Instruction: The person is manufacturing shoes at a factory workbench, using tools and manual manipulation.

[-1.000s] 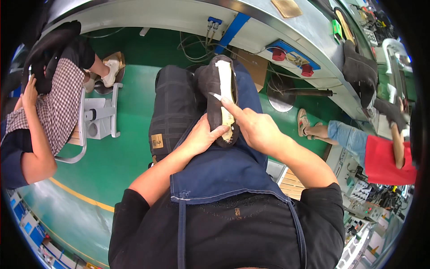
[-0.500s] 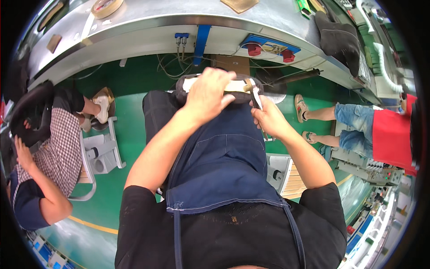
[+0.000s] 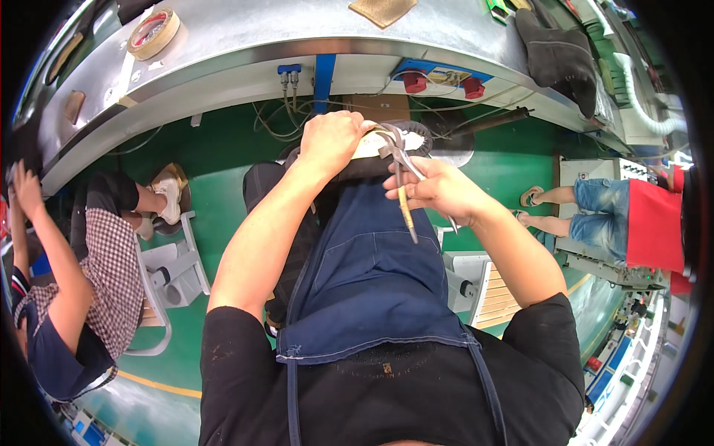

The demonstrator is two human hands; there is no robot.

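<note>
A dark shoe or boot (image 3: pixel 362 170) lies across my knees with its pale underside up and a gathered, pleated dark edge at its right end. My left hand (image 3: pixel 329 143) is closed in a fist on its left part, the fingertips at the pale underside. In my right hand (image 3: pixel 439 192) are metal pincers (image 3: pixel 397 150), one handle wrapped in yellow. The handles stand spread, with my fingers around and between them. The curved jaws are over the pale underside, close to my left fingertips; what lies between them I cannot make out. A navy apron (image 3: pixel 372 260) covers my lap.
Ahead runs a metal workbench (image 3: pixel 260 33) with a tape roll (image 3: pixel 154 34), a brown pad (image 3: pixel 382 10) and a dark boot (image 3: pixel 561 63). Cables and red sockets (image 3: pixel 414 82) are below its edge. One person (image 3: pixel 82 290) sits left; another (image 3: pixel 647 223) stands right.
My left hand has gone from spread to a closed fist. The pincers have moved left and their handles have spread. The person at left has raised their hands; the one at right has shifted.
</note>
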